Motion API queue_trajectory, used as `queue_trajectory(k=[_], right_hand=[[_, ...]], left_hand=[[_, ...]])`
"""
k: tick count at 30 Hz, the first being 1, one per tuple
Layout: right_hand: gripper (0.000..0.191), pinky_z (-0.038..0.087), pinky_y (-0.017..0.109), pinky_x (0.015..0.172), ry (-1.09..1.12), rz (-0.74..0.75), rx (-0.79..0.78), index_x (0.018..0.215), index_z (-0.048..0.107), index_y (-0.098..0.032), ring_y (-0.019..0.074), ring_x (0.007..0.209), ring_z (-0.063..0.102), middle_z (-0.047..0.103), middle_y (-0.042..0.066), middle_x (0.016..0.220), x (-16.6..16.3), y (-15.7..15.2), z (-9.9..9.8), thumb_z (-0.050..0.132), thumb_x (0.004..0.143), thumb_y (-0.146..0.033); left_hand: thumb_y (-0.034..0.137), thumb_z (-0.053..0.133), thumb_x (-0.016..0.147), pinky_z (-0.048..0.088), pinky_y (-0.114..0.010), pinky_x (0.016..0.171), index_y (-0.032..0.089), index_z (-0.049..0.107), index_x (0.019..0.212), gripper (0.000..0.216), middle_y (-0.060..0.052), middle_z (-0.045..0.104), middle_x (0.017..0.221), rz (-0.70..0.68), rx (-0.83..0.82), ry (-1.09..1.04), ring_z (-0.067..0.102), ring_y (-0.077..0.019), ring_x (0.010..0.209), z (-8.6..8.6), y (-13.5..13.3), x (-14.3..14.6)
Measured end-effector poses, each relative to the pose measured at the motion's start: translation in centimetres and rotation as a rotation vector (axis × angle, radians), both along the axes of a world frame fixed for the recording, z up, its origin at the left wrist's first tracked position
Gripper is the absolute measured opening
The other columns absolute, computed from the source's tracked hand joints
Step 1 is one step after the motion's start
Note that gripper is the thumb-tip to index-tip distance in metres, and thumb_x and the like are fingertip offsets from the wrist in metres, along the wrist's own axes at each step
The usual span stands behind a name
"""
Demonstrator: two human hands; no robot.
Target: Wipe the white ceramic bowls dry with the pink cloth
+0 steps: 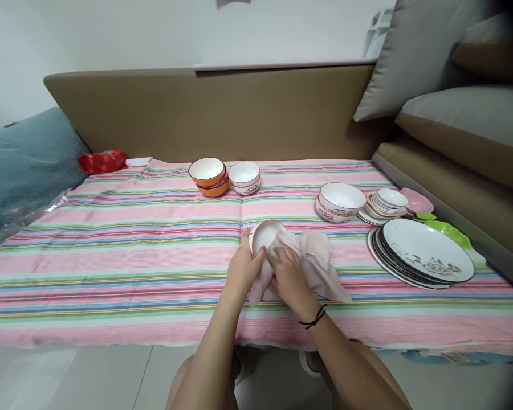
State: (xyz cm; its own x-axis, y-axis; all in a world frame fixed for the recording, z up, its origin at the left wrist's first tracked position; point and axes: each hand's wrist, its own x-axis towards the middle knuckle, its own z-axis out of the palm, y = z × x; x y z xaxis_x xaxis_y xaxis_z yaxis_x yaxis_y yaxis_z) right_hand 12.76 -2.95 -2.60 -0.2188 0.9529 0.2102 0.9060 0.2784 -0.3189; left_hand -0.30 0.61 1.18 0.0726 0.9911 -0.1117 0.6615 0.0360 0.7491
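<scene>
A white bowl [265, 234] with a red rim is tilted toward me above the striped cloth. My left hand [244, 266] grips its left side, thumb over the near rim. In my right hand [289, 274] is a pale pink cleaning cloth [316, 256], bunched under the fingers and pressed against the bowl's near right side. The cloth's loose end spreads to the right and drapes down onto the striped cover. Part of the bowl and some of my right fingertips are hidden by the cloth.
Stacked orange bowls [207, 171] and white bowls [244, 175] stand at the back. To the right are larger bowls [341, 199], small dishes [391, 199], a stack of plates [427, 250], a pink dish [416, 200] and a green dish [451, 232]. A red bundle [103, 161] lies far left.
</scene>
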Motion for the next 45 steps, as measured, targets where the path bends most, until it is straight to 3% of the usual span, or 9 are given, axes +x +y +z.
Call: queue_trajectory(k=[3,8,16,20,26,31,36,41,45], right_hand=[[0.029,0.045,0.034,0.083,0.075,0.069,-0.058,0.091,0.067,-0.013,0.0224,0.091,0.058,0.065,0.011,0.093,-0.4,0.1,0.4,0.045,0.075,-0.001],[0.032,0.046,0.029,0.07,0.225,0.171,-0.097,0.094,0.064,-0.014,0.019,0.078,0.061,0.067,0.007,0.085,-0.7,0.0,0.6,0.041,0.076,-0.001],[0.06,0.027,0.048,0.113,0.001,-0.015,-0.059,0.135,0.047,-0.001,0.0341,0.139,0.03,0.039,0.022,0.147,0.3,0.0,-0.2,0.054,0.076,-0.009],[0.039,0.042,0.039,0.097,0.046,0.107,-0.114,0.111,0.063,-0.007,0.0264,0.108,0.059,0.067,0.016,0.111,0.0,0.0,0.7,0.043,0.078,-0.003],[0.022,0.042,0.026,0.063,0.283,0.159,-0.136,0.082,0.06,-0.016,0.0163,0.068,0.058,0.066,0.004,0.077,-0.6,-0.2,1.1,0.044,0.073,-0.005],[0.044,0.042,0.039,0.097,0.174,0.158,-0.083,0.112,0.062,-0.012,0.0233,0.106,0.059,0.067,0.013,0.112,-0.2,0.0,0.3,0.043,0.073,-0.003],[0.064,0.025,0.049,0.113,-0.003,0.035,-0.032,0.138,0.044,-0.006,0.0322,0.14,0.029,0.038,0.021,0.148,0.5,0.1,-0.1,0.052,0.074,-0.006],[0.033,0.046,0.035,0.083,0.079,0.06,-0.105,0.094,0.068,-0.011,0.0242,0.093,0.063,0.07,0.013,0.096,-0.1,0.2,0.7,0.045,0.072,-0.002],[0.02,0.04,0.024,0.059,0.351,0.08,-0.149,0.073,0.061,-0.016,0.0151,0.063,0.057,0.065,0.002,0.07,-0.4,0.2,1.4,0.046,0.069,-0.004]], left_hand=[[0.04,0.047,0.088,0.047,-0.038,0.078,0.019,0.025,0.148,0.067,-0.015,0.069,0.107,0.003,-0.002,0.004,0.066,-0.0317,0.094,0.1,0.0,-0.1],[0.042,0.045,0.089,0.046,-0.038,0.08,0.022,0.026,0.147,0.065,-0.015,0.069,0.108,0.022,-0.023,0.014,0.066,-0.0321,0.097,0.1,0.0,-0.1],[0.04,0.047,0.088,0.046,-0.036,0.078,0.018,0.025,0.148,0.068,-0.017,0.067,0.113,-0.016,0.002,0.032,0.066,-0.0312,0.096,0.4,-0.3,0.2],[0.04,0.047,0.088,0.046,-0.04,0.082,0.018,0.025,0.148,0.068,-0.017,0.067,0.112,0.004,-0.004,0.03,0.065,-0.0336,0.101,0.3,-0.1,0.2],[0.044,0.042,0.09,0.046,-0.044,0.084,0.02,0.026,0.147,0.064,-0.017,0.067,0.113,0.02,-0.017,-0.01,0.064,-0.0363,0.105,0.1,0.2,0.0],[0.043,0.044,0.09,0.046,-0.044,0.085,0.019,0.025,0.147,0.065,-0.018,0.068,0.112,0.011,-0.02,0.005,0.064,-0.0363,0.105,0.2,0.1,0.0],[0.042,0.045,0.089,0.047,-0.041,0.08,0.02,0.025,0.147,0.065,-0.018,0.067,0.113,-0.025,-0.01,0.002,0.066,-0.0342,0.097,0.3,-0.1,0.1],[0.042,0.045,0.089,0.047,-0.043,0.082,0.019,0.026,0.147,0.065,-0.019,0.067,0.112,-0.004,-0.01,0.005,0.065,-0.0359,0.102,0.3,0.1,0.1],[0.046,0.044,0.089,0.046,-0.044,0.083,0.019,0.027,0.147,0.065,-0.02,0.068,0.11,0.011,-0.025,0.004,0.063,-0.0373,0.105,0.3,0.2,0.0]])
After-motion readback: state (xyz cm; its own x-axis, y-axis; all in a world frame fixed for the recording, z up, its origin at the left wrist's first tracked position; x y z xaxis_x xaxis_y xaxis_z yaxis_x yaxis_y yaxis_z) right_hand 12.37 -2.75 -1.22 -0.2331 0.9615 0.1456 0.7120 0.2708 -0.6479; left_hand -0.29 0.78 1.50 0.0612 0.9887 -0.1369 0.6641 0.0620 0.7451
